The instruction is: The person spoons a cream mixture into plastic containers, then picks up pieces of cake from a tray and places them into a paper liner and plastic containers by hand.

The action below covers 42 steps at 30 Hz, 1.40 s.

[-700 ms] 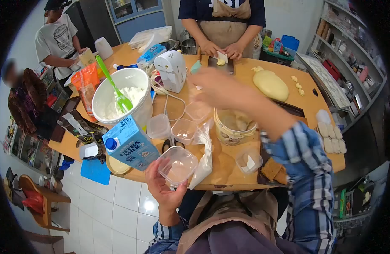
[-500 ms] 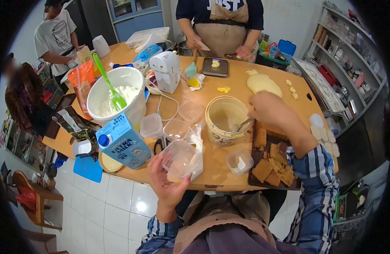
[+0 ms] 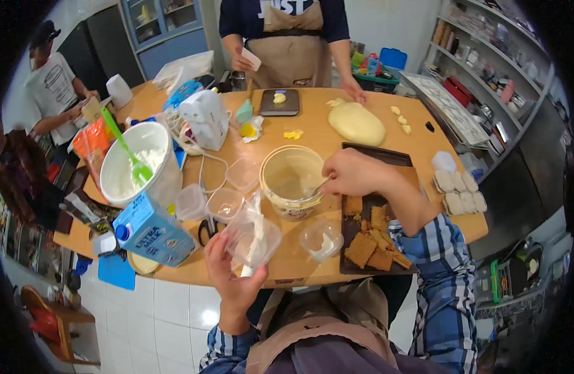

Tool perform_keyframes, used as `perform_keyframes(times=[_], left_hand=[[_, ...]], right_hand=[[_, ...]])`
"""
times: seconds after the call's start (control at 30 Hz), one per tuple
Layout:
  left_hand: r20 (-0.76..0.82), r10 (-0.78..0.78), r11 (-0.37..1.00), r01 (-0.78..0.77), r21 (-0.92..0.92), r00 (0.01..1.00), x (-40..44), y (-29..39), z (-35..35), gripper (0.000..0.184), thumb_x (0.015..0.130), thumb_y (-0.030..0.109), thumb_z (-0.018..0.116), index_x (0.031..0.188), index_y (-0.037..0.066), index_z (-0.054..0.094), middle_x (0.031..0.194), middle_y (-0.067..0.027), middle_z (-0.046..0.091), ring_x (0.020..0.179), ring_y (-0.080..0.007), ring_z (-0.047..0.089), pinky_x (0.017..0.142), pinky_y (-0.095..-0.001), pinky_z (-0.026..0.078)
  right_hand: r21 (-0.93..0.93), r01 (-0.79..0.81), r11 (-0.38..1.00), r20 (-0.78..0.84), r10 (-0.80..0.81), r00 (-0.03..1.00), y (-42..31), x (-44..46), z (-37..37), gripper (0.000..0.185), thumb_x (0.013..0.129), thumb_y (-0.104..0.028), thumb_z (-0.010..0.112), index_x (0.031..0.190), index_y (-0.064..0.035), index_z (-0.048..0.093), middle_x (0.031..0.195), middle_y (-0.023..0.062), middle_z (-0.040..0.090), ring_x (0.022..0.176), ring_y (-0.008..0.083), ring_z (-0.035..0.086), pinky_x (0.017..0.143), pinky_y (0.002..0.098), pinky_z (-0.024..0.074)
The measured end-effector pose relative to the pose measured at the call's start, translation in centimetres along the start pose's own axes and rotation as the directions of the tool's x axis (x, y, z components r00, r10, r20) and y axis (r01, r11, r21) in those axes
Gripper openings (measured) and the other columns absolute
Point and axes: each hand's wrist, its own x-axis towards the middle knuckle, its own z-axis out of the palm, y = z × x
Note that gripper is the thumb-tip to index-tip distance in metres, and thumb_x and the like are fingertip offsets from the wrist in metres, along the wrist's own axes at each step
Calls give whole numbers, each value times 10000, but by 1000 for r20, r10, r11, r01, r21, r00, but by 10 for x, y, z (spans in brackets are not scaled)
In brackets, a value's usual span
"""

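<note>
Left hand (image 3: 234,274): fingers curled around clear plastic container (image 3: 246,240), lower centre of frame; best held by the walls, without squeezing, mouth steady. Right hand (image 3: 351,172): closed on handle of spoon (image 3: 322,185), frame centre, at right rim of cream-coloured tub (image 3: 285,207); contents hard to make out. Best worked gently, spoon wiped against rim, cuff (image 3: 417,240) clear of brown cake pieces (image 3: 363,250), lower right of centre.
</note>
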Motion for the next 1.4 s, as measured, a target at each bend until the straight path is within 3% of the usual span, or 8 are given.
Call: perform_keyframes(times=[0.1,0.33,0.43,0.6,1.0,1.2,1.3,1.4], left_hand=[[-31,17,1000,-16,27,999,2,-3,5,801,563,5,745,1283,33,396,1234,-148,389,1111,-278,501,915,-375,481],[-15,44,981,-40,190,999,2,-3,10,753,546,51,753,1234,35,447,1170,-174,456,1028,-318,515,851,-373,468],[67,8,984,-20,178,998,-1,-3,8,792,590,-30,734,1296,28,378,1261,-127,351,1174,-272,470,970,-401,462],[82,-2,986,-12,168,997,-2,-2,3,796,584,-36,728,1296,29,377,1252,-135,358,1164,-283,479,962,-406,471],[61,-10,988,1,156,998,-3,-3,-4,794,573,-36,726,1284,23,377,1250,-136,361,1157,-282,486,978,-402,456],[36,-31,991,26,128,999,-1,0,-4,797,573,-49,723,1284,29,370,1256,-132,363,1168,-275,473,978,-403,443],[-49,-54,998,55,25,997,3,-2,2,755,573,-14,742,1251,34,414,1223,-142,421,1127,-270,486,926,-375,455],[-107,-106,988,93,-122,989,12,-4,9,732,584,-13,749,1239,36,427,1205,-138,451,1114,-253,491,912,-360,458]], right_hand=[[-25,-97,995,145,100,984,-3,13,0,138,709,-38,614,798,59,654,823,225,647,758,356,642,665,407,515],[-537,-85,839,-37,77,996,-28,31,11,115,723,-63,622,799,-9,689,816,170,661,763,306,658,637,371,533],[-626,-69,777,-105,3,994,-30,44,30,132,734,-65,601,813,-8,690,832,151,654,767,304,653,645,359,537],[-639,-7,769,-12,0,1000,-30,60,38,143,748,-104,600,824,-33,698,856,152,670,807,299,660,651,374,537],[-322,-302,897,28,328,944,-33,52,31,192,739,-124,556,780,22,674,821,203,659,788,335,648,670,393,514],[81,-382,921,57,378,924,6,35,15,185,752,-139,568,767,24,653,705,125,627,611,201,576,584,346,463],[364,-326,873,3,349,937,24,17,10,181,751,-143,593,784,18,668,696,124,617,649,206,565,620,342,447],[422,-357,833,1,393,920,32,5,1,197,745,-168,624,769,24,662,649,72,575,618,150,505,592,309,421]])
